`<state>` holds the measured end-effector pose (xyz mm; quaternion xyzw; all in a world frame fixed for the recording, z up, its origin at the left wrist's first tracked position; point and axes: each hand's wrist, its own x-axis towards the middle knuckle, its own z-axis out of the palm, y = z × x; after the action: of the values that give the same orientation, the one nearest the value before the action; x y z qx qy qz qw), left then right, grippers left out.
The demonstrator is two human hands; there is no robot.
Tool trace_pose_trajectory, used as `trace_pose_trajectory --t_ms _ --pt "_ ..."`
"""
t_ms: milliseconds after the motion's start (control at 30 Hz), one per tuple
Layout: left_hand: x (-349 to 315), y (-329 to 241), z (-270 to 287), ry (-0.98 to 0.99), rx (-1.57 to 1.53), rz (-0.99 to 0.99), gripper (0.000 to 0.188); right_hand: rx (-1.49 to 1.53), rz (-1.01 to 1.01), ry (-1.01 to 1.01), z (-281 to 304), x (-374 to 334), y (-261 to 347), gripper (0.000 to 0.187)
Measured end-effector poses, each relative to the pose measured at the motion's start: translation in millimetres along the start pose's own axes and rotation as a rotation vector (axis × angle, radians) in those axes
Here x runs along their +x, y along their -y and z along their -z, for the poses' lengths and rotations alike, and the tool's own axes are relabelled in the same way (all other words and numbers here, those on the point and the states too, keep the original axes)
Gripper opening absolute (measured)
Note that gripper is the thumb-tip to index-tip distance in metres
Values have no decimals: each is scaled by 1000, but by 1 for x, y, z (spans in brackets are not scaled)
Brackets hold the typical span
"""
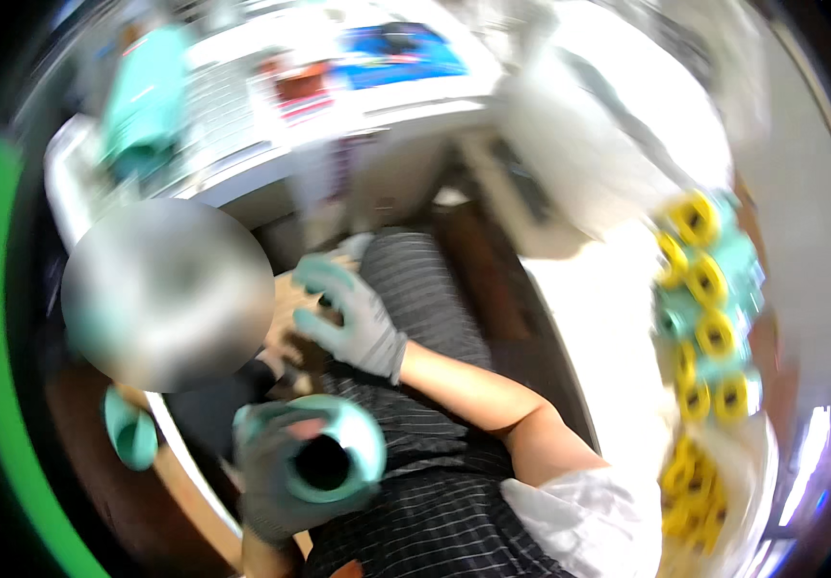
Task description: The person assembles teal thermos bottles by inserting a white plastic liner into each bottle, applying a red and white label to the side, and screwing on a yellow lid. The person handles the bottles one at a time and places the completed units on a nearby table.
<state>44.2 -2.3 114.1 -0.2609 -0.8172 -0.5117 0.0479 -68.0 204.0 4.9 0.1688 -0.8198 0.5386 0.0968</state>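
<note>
My left hand (266, 482), in a grey glove, is closed around a hollow teal tube (369, 448). The tube's dark round opening faces up, over my lap. My right hand (353, 318), in a grey glove with teal fingertips, hovers above my striped dark clothing, beyond the tube. Its thumb and fingers are curved but apart, and I see nothing between them. A second short teal tube (132, 433) is at the lower left. A round blurred patch hides part of the scene left of my right hand.
Several teal tubes with yellow ring ends (716, 332) are stacked at the right, with yellow rings (693, 491) in a clear bag nearer me. A large white plastic bag (618, 116) stands at the upper right. A white table (242, 173) ahead bears a teal roll (151, 96) and a blue tray (415, 65).
</note>
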Motion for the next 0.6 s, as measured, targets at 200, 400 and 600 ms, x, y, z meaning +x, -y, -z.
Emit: trace_pose_trajectory --t_ms 200,400,600 --pt "22 22 -16 59 -148 -1 78 -292 -123 -474 155 -116 -30 7" --pt "50 1 -31 225 -172 447 78 -1080 -421 -676 308 -168 -77 16" --pt "44 -7 -34 134 -179 483 83 -1519 -795 -295 360 -168 -139 20"
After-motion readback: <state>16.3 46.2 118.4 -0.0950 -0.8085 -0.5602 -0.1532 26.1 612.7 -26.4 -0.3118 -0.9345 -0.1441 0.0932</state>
